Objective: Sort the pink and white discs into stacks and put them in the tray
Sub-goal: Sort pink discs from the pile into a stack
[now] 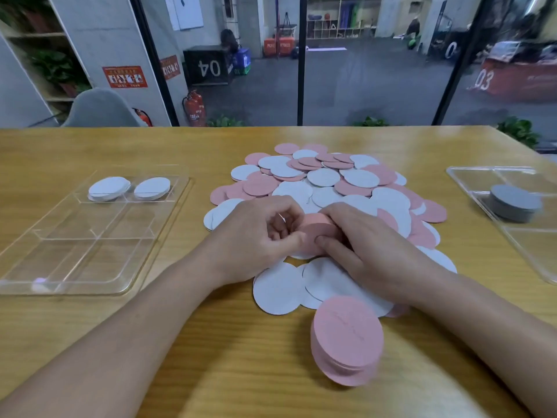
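Wooden table [90, 146]. Clear compartmented tray [99, 254] left of left hand [256, 236], two white stacks in far cells. Mixed disc pile [325, 182] beyond and under both hands. Pink stack [346, 342] just nearer than right hand [370, 245]. Both hands pinch a small pink stack [319, 233] at its rim. Discs likely light, thin, flexible, matte; grip edges.

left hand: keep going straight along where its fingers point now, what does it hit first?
Probably the right hand: the left hand points right, both pinching the same pink discs. Depth is unclear.
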`<state>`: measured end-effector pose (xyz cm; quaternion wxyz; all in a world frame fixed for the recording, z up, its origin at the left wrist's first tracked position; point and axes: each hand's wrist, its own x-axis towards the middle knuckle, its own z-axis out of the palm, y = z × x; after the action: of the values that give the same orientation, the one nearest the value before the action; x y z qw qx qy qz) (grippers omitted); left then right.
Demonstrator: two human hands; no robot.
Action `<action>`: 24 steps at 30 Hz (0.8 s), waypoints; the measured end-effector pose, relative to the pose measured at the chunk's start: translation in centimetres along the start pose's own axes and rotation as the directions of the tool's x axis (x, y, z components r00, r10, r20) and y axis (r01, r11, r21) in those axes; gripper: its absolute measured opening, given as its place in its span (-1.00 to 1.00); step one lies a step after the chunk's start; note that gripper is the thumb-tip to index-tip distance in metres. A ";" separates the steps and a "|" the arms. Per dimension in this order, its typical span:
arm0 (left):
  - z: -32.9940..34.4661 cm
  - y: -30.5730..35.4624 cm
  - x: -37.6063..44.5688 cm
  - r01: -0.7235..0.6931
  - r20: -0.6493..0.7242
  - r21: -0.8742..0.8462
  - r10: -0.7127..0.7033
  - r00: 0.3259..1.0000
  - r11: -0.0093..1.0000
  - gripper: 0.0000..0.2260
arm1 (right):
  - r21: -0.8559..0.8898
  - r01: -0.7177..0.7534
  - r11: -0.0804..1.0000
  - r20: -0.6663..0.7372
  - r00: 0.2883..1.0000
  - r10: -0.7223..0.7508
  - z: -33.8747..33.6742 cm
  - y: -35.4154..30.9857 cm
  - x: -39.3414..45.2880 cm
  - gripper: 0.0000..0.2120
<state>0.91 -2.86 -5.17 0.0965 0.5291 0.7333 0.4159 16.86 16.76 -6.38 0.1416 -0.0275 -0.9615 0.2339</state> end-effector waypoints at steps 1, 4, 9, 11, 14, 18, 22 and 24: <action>0.1 -0.2 0.1 -0.005 -0.012 0.012 0.005 1.000 1.000 -0.91 | 0.010 0.007 1.000 -0.044 0.999 -0.006 -0.2 0.0 0.0 -0.91; -0.1 -0.9 0.1 0.007 -0.018 0.019 -0.007 1.000 1.000 -0.92 | 0.131 -0.009 0.991 -0.174 0.984 0.032 -0.9 0.0 0.1 -0.89; -0.7 -1.1 0.0 -0.001 -0.042 -0.064 -0.002 0.999 0.998 -0.92 | 0.170 -0.048 0.984 -0.213 0.973 0.084 -2.7 -1.3 -0.7 -0.94; -1.0 -1.5 0.0 0.017 -0.069 -0.058 -0.021 0.997 0.998 -0.91 | 0.251 -0.099 0.963 -0.257 0.952 0.165 -4.7 -2.2 -2.4 -0.98; -0.8 -1.8 0.1 0.016 -0.042 0.010 -0.015 0.999 1.000 -0.86 | 0.431 -0.200 0.880 -0.164 0.942 0.294 -6.9 -4.1 -6.4 -0.94; -0.1 -0.9 -0.2 0.023 -0.027 0.041 -0.022 0.999 0.999 -0.83 | 0.530 -0.369 0.763 0.048 0.912 0.407 -6.2 -6.7 -10.0 -0.93; 0.0 1.4 -1.1 0.080 -0.092 0.105 -0.070 0.993 0.991 -0.69 | 0.535 -0.426 0.729 0.104 0.890 0.444 -4.8 -8.2 -10.6 -0.93; 0.2 3.4 -2.9 0.142 -0.155 0.086 -0.128 0.980 0.986 -0.61 | 0.419 -0.439 0.795 0.054 0.886 0.461 -4.2 -8.7 -10.5 -0.90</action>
<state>4.62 -4.96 -3.75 0.0437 0.4495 0.7919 0.4109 28.23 9.66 -1.51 0.1090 -0.2303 -0.8500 0.4610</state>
